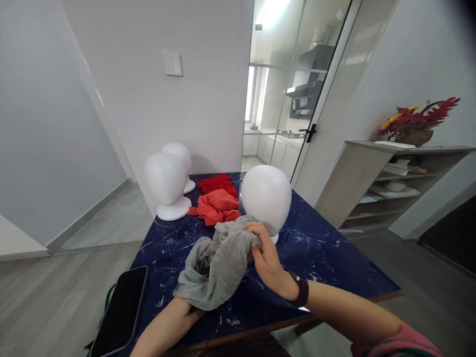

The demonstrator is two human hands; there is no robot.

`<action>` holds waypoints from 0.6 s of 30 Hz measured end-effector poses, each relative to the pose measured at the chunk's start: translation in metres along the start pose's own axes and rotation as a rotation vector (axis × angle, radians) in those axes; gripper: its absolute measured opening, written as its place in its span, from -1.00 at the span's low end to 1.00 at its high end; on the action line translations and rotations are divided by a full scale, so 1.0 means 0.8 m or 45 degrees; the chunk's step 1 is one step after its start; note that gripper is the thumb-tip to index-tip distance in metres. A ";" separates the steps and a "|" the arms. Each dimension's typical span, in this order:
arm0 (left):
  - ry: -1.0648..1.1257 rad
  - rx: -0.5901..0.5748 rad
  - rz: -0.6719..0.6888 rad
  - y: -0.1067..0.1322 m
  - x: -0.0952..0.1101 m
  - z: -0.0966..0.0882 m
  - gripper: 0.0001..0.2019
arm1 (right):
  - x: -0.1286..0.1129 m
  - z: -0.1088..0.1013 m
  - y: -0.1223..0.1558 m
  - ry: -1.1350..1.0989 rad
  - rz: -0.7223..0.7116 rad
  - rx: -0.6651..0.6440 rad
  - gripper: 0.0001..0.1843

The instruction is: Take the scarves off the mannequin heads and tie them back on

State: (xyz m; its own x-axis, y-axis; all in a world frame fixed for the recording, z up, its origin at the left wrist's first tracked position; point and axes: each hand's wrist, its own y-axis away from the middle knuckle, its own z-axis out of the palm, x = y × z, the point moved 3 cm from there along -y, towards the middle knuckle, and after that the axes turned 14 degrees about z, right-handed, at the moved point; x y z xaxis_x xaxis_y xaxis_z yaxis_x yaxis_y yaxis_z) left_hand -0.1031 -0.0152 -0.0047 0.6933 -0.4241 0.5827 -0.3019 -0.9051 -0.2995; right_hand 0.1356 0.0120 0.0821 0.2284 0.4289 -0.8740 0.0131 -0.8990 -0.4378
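Observation:
A bunched grey scarf (226,265) is between my hands above the front of the table. My right hand (266,255), with a dark watch on the wrist, grips its right end, fingers curled into the cloth. At its lower left, my left hand (182,315) goes in under the fabric, which covers the fingers. Just behind the scarf stands a white mannequin head (267,196), its base partly hidden by the cloth and my right hand. A crumpled coral-red cloth (217,206) lies left of that head, with a darker red cloth (218,184) behind it.
Two more white mannequin heads, a nearer one (165,178) and a farther one (178,153), stand at the table's back left. A phone (121,312) is at the front left edge of the dark blue marbled table (327,258). A glass door and a shelf (372,183) are beyond.

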 end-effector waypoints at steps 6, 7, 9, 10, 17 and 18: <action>-0.117 -0.038 -0.141 -0.001 -0.020 -0.007 -0.32 | 0.055 0.049 -0.010 0.213 0.053 -0.364 -0.64; -0.114 -0.052 -0.134 -0.010 -0.017 0.000 -0.14 | 0.051 0.055 -0.012 0.219 0.001 -0.494 -0.58; -0.059 -0.138 -0.041 -0.029 -0.004 0.020 0.03 | 0.035 0.060 -0.013 0.233 -0.115 -0.700 -0.44; -0.056 -0.172 -0.006 -0.038 0.005 0.029 0.03 | 0.026 0.057 -0.012 0.255 -0.156 -0.733 -0.41; -0.468 -0.290 0.006 -0.074 0.056 0.055 -0.41 | 0.062 -0.017 0.024 0.543 0.037 -0.286 -0.81; -0.539 -0.311 0.007 -0.077 0.058 0.056 -0.46 | 0.082 -0.033 0.029 0.530 0.167 -0.162 -0.73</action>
State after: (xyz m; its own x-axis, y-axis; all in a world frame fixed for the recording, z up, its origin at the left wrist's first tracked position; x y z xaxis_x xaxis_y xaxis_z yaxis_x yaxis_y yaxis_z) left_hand -0.0229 0.0223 0.0070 0.8812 -0.4245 0.2081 -0.4158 -0.9054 -0.0862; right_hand 0.1768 0.0167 0.0205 0.6077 0.2621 -0.7496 0.0719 -0.9582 -0.2768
